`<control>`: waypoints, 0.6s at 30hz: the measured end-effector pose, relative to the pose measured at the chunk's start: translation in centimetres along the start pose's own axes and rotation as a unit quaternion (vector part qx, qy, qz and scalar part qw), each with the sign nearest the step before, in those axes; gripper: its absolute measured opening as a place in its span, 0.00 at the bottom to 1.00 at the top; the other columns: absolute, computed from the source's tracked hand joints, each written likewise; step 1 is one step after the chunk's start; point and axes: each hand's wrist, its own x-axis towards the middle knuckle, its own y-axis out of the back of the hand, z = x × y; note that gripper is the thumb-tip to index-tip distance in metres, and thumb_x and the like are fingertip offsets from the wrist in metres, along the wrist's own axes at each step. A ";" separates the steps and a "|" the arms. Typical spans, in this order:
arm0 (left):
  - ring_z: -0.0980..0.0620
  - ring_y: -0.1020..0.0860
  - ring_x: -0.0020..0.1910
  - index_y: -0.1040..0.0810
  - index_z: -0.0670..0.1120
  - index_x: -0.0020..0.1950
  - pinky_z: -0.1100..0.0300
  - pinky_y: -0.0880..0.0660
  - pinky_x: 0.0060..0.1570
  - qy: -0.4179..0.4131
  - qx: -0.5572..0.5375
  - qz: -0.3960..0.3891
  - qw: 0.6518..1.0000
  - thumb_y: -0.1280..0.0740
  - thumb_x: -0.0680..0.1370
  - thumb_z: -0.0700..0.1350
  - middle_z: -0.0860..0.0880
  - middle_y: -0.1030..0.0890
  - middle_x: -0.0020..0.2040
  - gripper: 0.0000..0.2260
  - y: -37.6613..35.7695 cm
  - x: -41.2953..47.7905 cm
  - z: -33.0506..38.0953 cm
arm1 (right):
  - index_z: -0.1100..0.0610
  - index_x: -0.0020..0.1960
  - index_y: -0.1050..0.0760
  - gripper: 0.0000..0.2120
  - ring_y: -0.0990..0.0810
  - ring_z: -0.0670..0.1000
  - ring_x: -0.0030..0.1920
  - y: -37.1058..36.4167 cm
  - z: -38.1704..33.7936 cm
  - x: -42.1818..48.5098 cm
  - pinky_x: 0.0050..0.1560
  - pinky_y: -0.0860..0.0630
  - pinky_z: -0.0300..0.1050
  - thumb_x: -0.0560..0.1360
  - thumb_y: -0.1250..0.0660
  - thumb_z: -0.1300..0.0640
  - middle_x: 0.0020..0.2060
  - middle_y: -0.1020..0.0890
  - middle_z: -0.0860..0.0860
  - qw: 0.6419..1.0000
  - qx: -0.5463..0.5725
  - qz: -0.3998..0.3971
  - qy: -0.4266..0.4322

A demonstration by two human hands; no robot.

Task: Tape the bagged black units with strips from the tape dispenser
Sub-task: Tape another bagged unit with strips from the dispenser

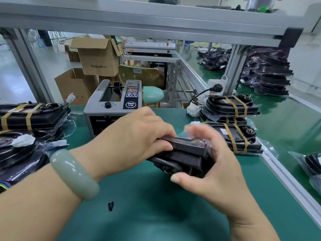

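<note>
Both my hands hold one bagged black unit (186,156) just above the green mat, in front of the grey tape dispenser (111,108). My left hand (132,136), with a pale green bangle on the wrist, grips the unit's left end from above. My right hand (213,164) wraps around its right end, thumb underneath, fingers blurred over the top edge. No tape strip is visible on this unit. Taped units with tan strips lie stacked at the right (232,108) and at the left (29,115).
Untaped bagged units with white connectors (22,141) lie at the left edge. A small black scrap (110,205) lies on the green mat (147,214). An aluminium rail (284,176) bounds the mat on the right; beyond it more bagged units (271,75) are piled up.
</note>
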 end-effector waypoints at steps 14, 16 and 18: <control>0.58 0.20 0.45 0.22 0.63 0.53 0.69 0.25 0.50 0.282 -0.300 0.094 0.906 0.30 0.76 0.47 0.53 0.16 0.46 0.11 -4.4 -4.4 -2.9 | 0.44 0.50 0.20 0.21 0.18 0.45 0.47 1.3 0.7 0.1 0.47 0.26 0.33 0.57 0.24 0.49 0.44 0.16 0.43 0.998 -0.052 -0.020 -0.036; 0.62 0.19 0.44 0.21 0.61 0.51 0.66 0.23 0.49 0.367 -0.354 0.128 0.851 0.32 0.77 0.43 0.56 0.16 0.45 0.11 -4.8 -5.0 -3.3 | 0.44 0.51 0.20 0.22 0.18 0.44 0.49 1.0 0.5 0.0 0.49 0.26 0.32 0.57 0.24 0.51 0.46 0.17 0.40 0.997 -0.069 -0.008 -0.035; 0.60 0.18 0.40 0.18 0.56 0.48 0.60 0.22 0.43 0.446 -0.409 0.171 0.777 0.36 0.79 0.43 0.55 0.15 0.44 0.09 -5.1 -5.8 -3.8 | 0.41 0.51 0.21 0.22 0.19 0.43 0.48 0.9 0.4 0.0 0.48 0.26 0.32 0.57 0.25 0.49 0.46 0.17 0.38 0.994 -0.100 0.013 -0.042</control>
